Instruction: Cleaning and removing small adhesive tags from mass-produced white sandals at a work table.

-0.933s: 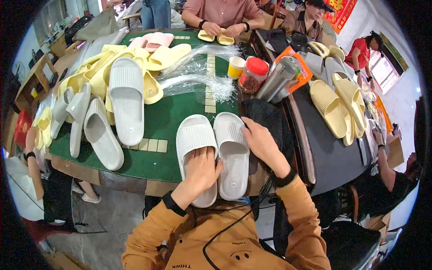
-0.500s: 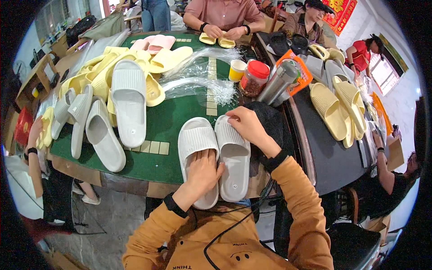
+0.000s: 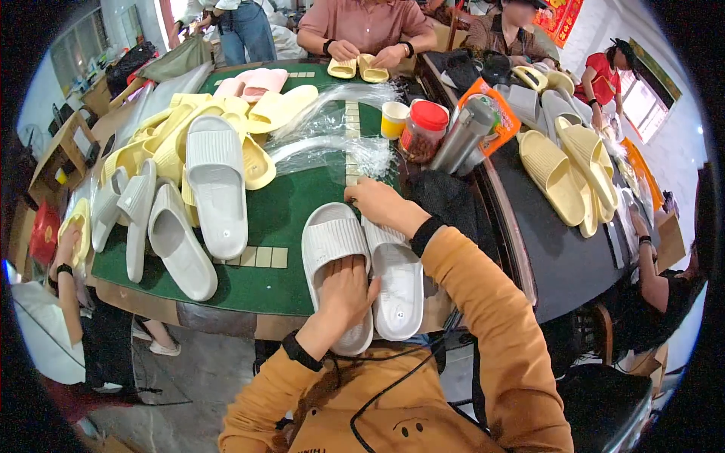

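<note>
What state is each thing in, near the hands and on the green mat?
Left hand: in slipper, fingertips hidden
Left grey slipper: sole down
Right hand: over slipper toe, contact unclear
Right grey slipper: sole down, toe partly covered
Jar: red lid on, partly filled
Cup: upright, contents unclear
Yellow slippers: heaped
Clear plastic bags: lying crumpled

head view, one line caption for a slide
Left hand inside one grey slipper, right hand at the toe end of its mate.

Workshop, by look: people (image 3: 368, 29) round green-topped table (image 3: 283, 208), many slippers (image 3: 336, 238), clear plastic bags (image 3: 325, 145).
</note>
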Demonstrator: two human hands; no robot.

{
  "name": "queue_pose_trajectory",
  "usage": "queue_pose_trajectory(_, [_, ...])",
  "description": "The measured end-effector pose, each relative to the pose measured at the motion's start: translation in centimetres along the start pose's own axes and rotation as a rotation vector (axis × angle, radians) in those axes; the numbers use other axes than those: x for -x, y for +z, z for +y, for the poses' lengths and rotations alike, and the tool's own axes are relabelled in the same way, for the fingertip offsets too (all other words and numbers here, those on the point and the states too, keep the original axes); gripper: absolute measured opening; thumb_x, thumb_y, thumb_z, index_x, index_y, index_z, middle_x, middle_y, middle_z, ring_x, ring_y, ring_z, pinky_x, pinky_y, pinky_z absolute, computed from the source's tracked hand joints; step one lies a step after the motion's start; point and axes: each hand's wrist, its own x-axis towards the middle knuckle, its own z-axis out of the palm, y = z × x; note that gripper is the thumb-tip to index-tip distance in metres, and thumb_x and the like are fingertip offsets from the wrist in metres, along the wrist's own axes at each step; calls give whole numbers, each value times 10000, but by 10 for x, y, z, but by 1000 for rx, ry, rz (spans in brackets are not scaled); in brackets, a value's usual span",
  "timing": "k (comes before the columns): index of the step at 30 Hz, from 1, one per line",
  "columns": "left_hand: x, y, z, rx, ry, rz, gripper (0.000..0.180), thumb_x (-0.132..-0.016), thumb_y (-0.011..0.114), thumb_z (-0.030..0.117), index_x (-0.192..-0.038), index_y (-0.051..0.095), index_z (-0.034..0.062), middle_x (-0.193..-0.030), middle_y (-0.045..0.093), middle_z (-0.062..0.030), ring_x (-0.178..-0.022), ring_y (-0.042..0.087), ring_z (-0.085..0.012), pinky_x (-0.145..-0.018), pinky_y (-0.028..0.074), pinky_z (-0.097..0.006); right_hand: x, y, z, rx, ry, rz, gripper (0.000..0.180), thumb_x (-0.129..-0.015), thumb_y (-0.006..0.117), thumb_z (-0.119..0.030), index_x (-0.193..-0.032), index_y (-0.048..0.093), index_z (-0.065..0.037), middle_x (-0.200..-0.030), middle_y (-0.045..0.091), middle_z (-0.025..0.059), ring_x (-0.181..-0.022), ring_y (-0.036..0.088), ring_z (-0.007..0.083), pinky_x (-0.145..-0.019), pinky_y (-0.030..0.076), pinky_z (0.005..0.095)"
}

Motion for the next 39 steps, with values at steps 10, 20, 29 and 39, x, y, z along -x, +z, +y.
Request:
queue_pose_trajectory(10, [15, -9, -10, -112, 320, 403, 419, -859, 649, 268, -1129, 542, -35, -1032, 601, -215, -950, 593, -397, -800, 506, -457, 16, -12, -3, -148, -19, 186, 129, -867, 567, -135, -857, 637, -27, -854, 625, 170, -864, 619, 369, -776, 498, 443])
queue_pose_trajectory(20, [-15, -69, -17, 214, 345, 551, 219, -846, 626, 53, -1060, 626, 8, -996, 641, -152, -808, 637, -302, -714, 514, -378, 42, 0, -25, -280, -19, 364, 119, -847, 554, -107, -838, 650, -37, -867, 625, 174, -830, 620, 376, -734, 503, 459])
queue_pose_trajectory(29, [-88, -56, -38, 301, 438, 466, 289, -828, 579, 1, -1115, 598, -28, -981, 661, -196, -816, 648, -321, -723, 511, -378, 49, 7, -30, -454, 35, 547, 126, -858, 530, -42, -933, 620, 5, -928, 630, 209, -883, 609, 406, -773, 492, 472])
queue_pose_trajectory(39, [-89, -48, -25, 468, 272, 426, 194, -859, 583, 55, -1048, 601, 12, -900, 658, -195, -776, 639, -367, -688, 502, -430, 48, 8, -32, -610, 131, 630, 87, -853, 547, 8, -932, 522, 36, -872, 623, 203, -808, 627, 373, -716, 494, 418])
